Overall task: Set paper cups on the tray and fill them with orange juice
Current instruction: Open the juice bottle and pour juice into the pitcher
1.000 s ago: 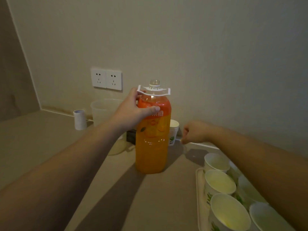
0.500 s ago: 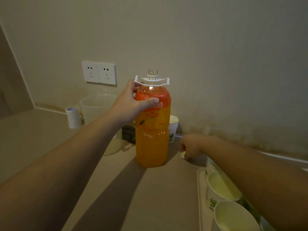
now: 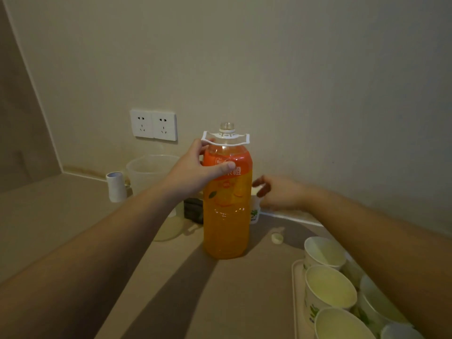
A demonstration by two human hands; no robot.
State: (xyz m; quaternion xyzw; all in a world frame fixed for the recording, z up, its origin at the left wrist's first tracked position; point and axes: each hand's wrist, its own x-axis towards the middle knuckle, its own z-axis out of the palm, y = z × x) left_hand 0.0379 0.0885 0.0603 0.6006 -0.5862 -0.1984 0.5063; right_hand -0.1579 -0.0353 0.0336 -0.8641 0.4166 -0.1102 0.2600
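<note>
A tall orange juice bottle (image 3: 227,211) stands upright on the counter, its neck uncapped and ringed by a white carry handle. My left hand (image 3: 198,170) grips its upper part, thumb across the orange label. The bottle cap (image 3: 277,238) lies on the counter right of the bottle. My right hand (image 3: 276,192) hovers just right of the bottle, fingers loosely spread, holding nothing. Several paper cups (image 3: 330,289) stand on the tray (image 3: 297,302) at the lower right; my right forearm hides some.
Behind the bottle stand a clear plastic jug (image 3: 149,172), a small white cylinder (image 3: 116,185), a dark box (image 3: 193,210) and one more paper cup (image 3: 254,211). A double wall socket (image 3: 153,124) sits above. The wall runs close behind.
My right hand went down to the counter, left the cap there, and rose again beside the bottle with its fingers spread. The left hand kept its grip on the bottle.
</note>
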